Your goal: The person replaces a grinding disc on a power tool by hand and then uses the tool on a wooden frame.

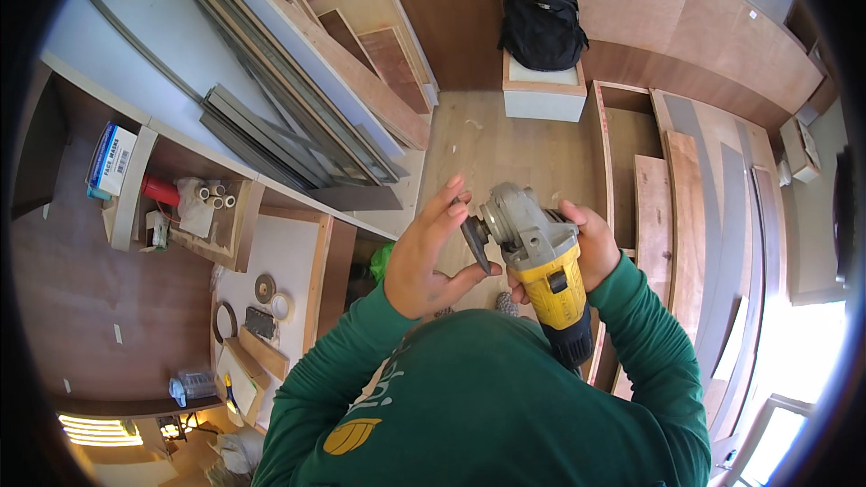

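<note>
A yellow and black angle grinder [552, 293] with a grey metal gear head is held in front of my chest, its body slanting down to the right. My right hand [591, 248] wraps round it near the gear head, with fingertips showing on its left side. On the grinder's left side sits a dark disc [475, 242], seen nearly edge-on. My left hand [431, 257] spans this disc, fingers at its upper edge and thumb at its lower edge. The palm side of the disc is partly hidden by that hand.
A black backpack [541, 13] rests on a white box [544, 95] ahead. Long boards and strips [271, 63] lean at the left. Tape rolls [281, 307] lie on a work surface at lower left. Wooden panels [686, 225] lie across an open cabinet frame at the right.
</note>
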Demonstrator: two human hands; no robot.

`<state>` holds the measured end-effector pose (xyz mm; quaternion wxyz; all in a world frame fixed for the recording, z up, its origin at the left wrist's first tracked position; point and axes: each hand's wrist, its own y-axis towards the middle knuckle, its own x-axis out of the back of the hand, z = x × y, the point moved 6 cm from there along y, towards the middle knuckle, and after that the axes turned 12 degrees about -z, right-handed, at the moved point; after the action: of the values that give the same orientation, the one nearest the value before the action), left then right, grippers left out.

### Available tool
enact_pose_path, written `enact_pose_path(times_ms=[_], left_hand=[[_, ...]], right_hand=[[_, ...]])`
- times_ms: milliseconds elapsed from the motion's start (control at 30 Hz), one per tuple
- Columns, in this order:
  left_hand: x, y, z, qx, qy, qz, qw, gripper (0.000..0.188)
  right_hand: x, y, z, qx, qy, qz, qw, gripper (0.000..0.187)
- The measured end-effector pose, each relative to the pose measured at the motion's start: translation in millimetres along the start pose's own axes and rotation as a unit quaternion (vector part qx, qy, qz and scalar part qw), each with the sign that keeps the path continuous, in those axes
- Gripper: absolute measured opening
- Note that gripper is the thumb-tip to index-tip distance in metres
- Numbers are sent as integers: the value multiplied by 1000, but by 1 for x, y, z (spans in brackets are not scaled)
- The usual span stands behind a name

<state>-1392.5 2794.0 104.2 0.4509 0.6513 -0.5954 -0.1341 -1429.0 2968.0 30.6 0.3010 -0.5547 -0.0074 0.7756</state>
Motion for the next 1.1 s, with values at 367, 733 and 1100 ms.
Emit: enact_pose_path(times_ms=[367, 733, 1100], left_hand=[[-9, -12, -13, -181, -21, 5, 983, 93], [-4, -18, 6, 117, -198, -54, 972, 82], [-21, -30, 19, 444, -347, 133, 815, 70]], right_hand=[[17, -1, 2, -4, -109, 42, 993, 81], [31, -10, -7, 116, -175, -68, 975, 79], [14, -9, -20, 167, -220, -84, 957, 79]])
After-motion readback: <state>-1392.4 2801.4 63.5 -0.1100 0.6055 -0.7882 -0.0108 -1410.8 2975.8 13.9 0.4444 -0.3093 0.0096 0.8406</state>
